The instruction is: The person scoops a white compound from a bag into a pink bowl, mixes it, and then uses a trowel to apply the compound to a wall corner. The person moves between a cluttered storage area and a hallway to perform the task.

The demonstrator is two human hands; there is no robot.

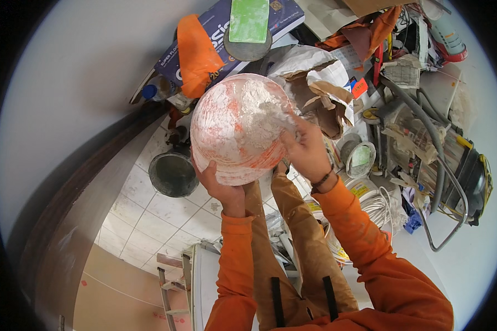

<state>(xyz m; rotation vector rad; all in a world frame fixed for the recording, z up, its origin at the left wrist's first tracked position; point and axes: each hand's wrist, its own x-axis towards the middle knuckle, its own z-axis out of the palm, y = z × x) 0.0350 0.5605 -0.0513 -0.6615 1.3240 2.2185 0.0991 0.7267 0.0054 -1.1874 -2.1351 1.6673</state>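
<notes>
A round plastic tub (pixel 237 127), reddish and caked with white plaster or powder, is tilted toward me. Its lower left rim lies in the grip of my left hand (pixel 218 185), with the thumb on the near side. At the tub's right side is my right hand (pixel 305 146), fingers bent toward the powdery surface and blurred by motion. Whether those fingers hold anything cannot be made out. Just beyond the right hand, a torn paper sack (pixel 320 88) gapes, white outside and brown inside.
A dark bucket (pixel 174 174) stands on the tiled floor (pixel 154 220) at left. Behind the tub lie a blue box (pixel 284 19), an orange cloth or glove (pixel 196 55) and a green float (pixel 248 22). Coiled cable (pixel 373 204) and a hose (pixel 425 113) clutter the right. A stepladder (pixel 171 292) is lower left.
</notes>
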